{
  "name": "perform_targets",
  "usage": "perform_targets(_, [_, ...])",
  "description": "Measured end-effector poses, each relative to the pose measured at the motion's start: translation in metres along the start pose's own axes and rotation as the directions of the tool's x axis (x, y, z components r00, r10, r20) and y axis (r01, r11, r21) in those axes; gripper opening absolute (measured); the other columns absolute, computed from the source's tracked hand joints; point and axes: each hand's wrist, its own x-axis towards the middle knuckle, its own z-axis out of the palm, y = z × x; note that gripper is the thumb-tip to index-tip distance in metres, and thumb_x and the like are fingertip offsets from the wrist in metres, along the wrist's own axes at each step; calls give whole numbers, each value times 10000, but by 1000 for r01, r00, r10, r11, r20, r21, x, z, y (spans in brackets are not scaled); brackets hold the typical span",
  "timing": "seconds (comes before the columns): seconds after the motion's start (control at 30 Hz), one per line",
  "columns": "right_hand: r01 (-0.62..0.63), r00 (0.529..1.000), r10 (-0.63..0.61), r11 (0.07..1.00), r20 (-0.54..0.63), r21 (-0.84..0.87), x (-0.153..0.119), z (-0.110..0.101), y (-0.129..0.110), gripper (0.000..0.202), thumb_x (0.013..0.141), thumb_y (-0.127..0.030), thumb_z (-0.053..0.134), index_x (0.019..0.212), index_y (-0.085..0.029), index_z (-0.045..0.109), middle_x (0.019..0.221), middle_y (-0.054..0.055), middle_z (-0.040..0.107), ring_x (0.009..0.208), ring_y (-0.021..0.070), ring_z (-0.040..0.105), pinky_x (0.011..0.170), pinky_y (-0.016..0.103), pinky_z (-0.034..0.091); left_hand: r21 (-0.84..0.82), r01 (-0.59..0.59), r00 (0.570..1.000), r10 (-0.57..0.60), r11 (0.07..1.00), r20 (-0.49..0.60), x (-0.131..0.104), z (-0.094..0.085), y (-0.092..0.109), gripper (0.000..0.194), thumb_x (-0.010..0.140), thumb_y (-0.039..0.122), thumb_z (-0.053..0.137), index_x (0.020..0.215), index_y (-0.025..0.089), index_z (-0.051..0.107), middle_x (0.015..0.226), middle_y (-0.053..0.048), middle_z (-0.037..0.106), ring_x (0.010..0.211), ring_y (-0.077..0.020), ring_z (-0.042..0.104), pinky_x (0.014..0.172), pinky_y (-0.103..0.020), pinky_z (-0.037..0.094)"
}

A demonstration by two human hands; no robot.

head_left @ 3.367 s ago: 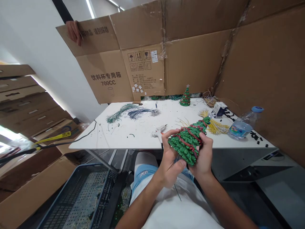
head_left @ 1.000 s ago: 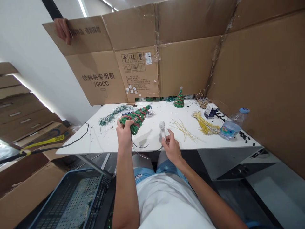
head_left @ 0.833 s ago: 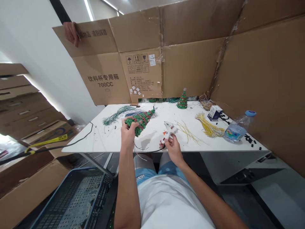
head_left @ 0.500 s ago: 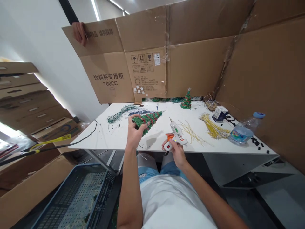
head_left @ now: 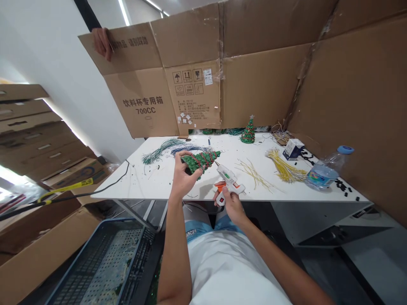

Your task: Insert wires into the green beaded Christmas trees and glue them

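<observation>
Cardboard walls (head_left: 260, 80) stand round the far and right sides of my white table (head_left: 159, 186), and someone else's hand (head_left: 101, 42) grips the top edge of the cardboard at 11 o'clock. Below the table at 7 o'clock sits a blue crate (head_left: 104, 262). On the table, a water bottle (head_left: 326, 171) lies at 3 o'clock, a bunch of yellow wires (head_left: 282, 167) just left of it, green wires (head_left: 159, 150) at 10 o'clock, and a small tree (head_left: 248, 130) stands upright at 1 o'clock by the back wall.

My left hand (head_left: 184, 180) has its fingers clamped round the base of a green tree (head_left: 202, 160), tipped on its side above the table's middle, top pointing to 3 o'clock. My right hand (head_left: 230, 203) is wrapped round the handle of a glue gun (head_left: 229, 182); its nozzle points to 11 o'clock, just at the tree's tip.
</observation>
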Motion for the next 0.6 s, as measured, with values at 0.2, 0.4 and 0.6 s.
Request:
perform_targets(0.2, [-5,1000,5,1000,8,-26,1,0,-1,641,930,-855,613,1096,-237,649,643,-25,701,507,179,609,538,316,478,103,-28,998,21,994,65,0,3,-5,180,792,259,846,752,184,688,1310,-97,577,983,-203,625,703,-263,596])
perform_targets(0.4, [-17,1000,17,999,-1,-37,3,-1,-1,675,887,-892,624,1061,-240,635,626,-18,697,482,178,602,514,309,468,122,-36,996,25,992,90,1,3,-8,175,803,266,833,750,186,687,1342,-103,551,1011,-218,624,718,-282,611])
perform_targets(0.6, [-17,1000,17,999,-7,-48,2,0,0,659,900,-874,624,1076,-239,626,626,-21,689,485,179,598,500,301,455,131,-55,994,42,990,104,0,3,-9,168,815,270,823,751,183,694,1346,-108,542,1019,-219,635,735,-286,613])
